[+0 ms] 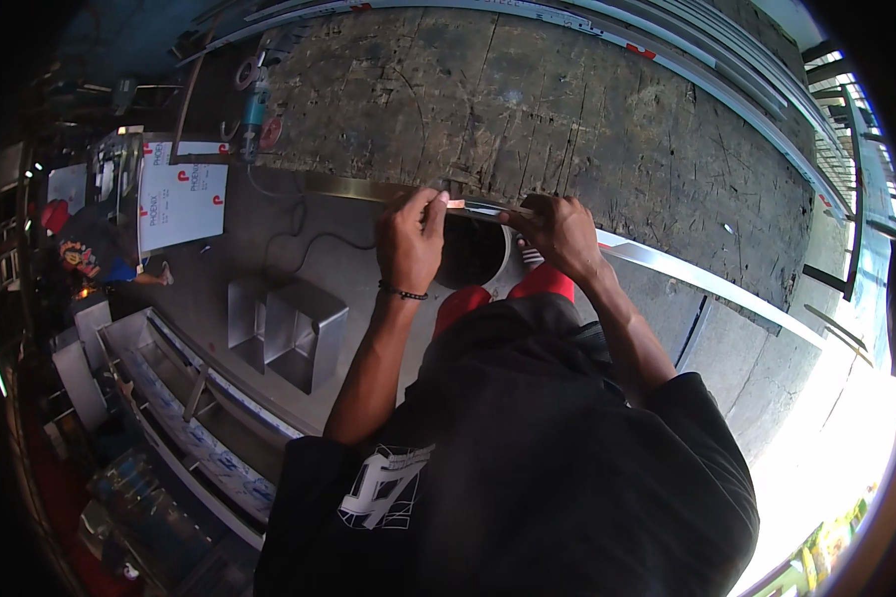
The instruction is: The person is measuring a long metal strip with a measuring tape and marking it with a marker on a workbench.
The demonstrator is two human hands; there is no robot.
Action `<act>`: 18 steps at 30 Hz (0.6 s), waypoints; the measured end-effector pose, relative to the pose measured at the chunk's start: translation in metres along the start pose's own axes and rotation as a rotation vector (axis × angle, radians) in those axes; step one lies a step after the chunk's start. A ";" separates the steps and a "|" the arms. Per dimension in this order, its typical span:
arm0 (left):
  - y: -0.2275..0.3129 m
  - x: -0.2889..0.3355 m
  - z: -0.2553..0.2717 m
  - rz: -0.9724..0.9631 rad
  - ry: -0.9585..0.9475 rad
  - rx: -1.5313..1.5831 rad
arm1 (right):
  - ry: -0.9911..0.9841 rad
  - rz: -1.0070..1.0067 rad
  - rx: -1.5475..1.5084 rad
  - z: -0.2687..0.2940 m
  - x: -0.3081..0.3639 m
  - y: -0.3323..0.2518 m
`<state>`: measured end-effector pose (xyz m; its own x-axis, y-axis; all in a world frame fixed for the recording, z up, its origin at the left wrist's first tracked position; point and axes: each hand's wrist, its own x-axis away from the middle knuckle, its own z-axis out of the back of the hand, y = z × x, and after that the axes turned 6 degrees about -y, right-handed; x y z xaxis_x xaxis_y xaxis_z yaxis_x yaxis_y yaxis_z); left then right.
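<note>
A long, thin metal strip point(702, 271) runs along the near edge of the scarred wooden workbench point(528, 99). Its right part looks white and film-covered, while the left stretch is bare and brassy. My left hand point(411, 244) is closed on the strip, thumb and fingers pinched at its edge beside a small copper-coloured patch. To the right, my right hand point(564, 237) is also closed, its fingertips pinching the same strip. A short bright length shows between the two hands. Fingers hide the exact grip points. A dark round bucket point(468, 259) stands below the strip, between my hands.
A teal angle grinder point(256, 109) lies at the bench's left end, its cord trailing down. Metal profiles point(707, 75) line the far edge. Open metal boxes point(289, 328) and a long metal trough frame point(194, 398) stand left. Another person point(90, 239) crouches near a white film-covered panel point(182, 194).
</note>
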<state>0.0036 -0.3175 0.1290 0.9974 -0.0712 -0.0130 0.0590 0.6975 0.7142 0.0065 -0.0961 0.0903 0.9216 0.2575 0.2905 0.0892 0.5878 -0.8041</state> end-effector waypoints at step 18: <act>0.001 0.002 -0.002 0.028 0.043 0.006 | 0.053 0.086 0.087 0.004 -0.002 -0.004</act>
<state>0.0057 -0.3159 0.1283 0.9995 -0.0209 -0.0235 0.0314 0.6943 0.7190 0.0032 -0.0956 0.0949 0.9433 0.2701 0.1929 -0.0219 0.6305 -0.7758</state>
